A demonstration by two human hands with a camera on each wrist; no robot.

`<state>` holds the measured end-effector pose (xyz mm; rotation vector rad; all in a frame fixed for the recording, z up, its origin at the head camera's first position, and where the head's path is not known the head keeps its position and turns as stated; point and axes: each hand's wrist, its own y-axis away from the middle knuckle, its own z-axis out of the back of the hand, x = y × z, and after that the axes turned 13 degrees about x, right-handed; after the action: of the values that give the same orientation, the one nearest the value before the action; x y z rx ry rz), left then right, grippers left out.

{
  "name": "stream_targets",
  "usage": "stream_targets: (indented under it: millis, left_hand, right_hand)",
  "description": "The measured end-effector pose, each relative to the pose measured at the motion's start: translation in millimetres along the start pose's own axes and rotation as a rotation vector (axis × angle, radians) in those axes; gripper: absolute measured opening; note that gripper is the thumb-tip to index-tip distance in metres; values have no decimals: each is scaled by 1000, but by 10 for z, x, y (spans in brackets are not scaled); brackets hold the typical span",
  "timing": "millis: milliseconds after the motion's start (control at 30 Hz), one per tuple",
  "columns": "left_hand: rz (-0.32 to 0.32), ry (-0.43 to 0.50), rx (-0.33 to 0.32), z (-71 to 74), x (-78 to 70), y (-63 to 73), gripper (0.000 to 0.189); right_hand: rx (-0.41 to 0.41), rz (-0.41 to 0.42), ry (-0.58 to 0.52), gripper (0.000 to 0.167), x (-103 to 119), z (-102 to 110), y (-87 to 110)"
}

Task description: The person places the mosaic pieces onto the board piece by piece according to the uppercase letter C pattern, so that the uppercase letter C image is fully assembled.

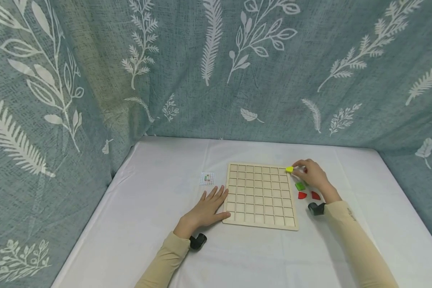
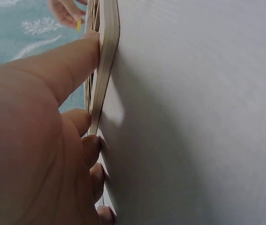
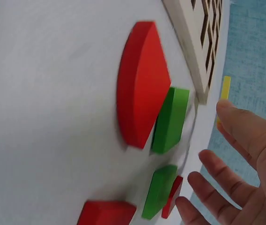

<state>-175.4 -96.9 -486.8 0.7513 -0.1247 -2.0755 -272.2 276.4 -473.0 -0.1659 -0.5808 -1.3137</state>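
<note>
Near the far right corner of a square wooden grid board [image 1: 258, 197], my right hand [image 1: 314, 175] pinches a small yellow piece [image 1: 289, 169] between thumb and index finger. In the right wrist view the yellow piece [image 3: 225, 87] appears edge-on, while the other fingers are spread loosely. My left hand [image 1: 204, 212] rests by the board's near left side with fairly straight fingers. Its thumb [image 2: 72, 58] lies on the board's rim and the fingertips touch the left edge. Beside the board's right edge lie a red rounded piece [image 3: 144, 84] and a green piece [image 3: 172, 121].
Another green piece [image 3: 159, 192] and further red pieces [image 3: 106, 213] lie close by on the white tablecloth [image 1: 158, 192]. A small printed grid card [image 1: 207, 178] with a coloured pattern sits left of the board. A patterned blue-green curtain [image 1: 187, 68] hangs behind the table.
</note>
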Motion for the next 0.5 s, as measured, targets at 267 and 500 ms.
stream_targets:
  millis: [267, 500]
  left_hand:
    - [7, 3, 4, -1, 0, -9, 74]
    - [7, 9, -5, -5, 1, -15, 73]
  right_hand:
    - [14, 34, -28, 27, 114, -47, -49]
    - [14, 118, -28, 26, 180, -99, -128]
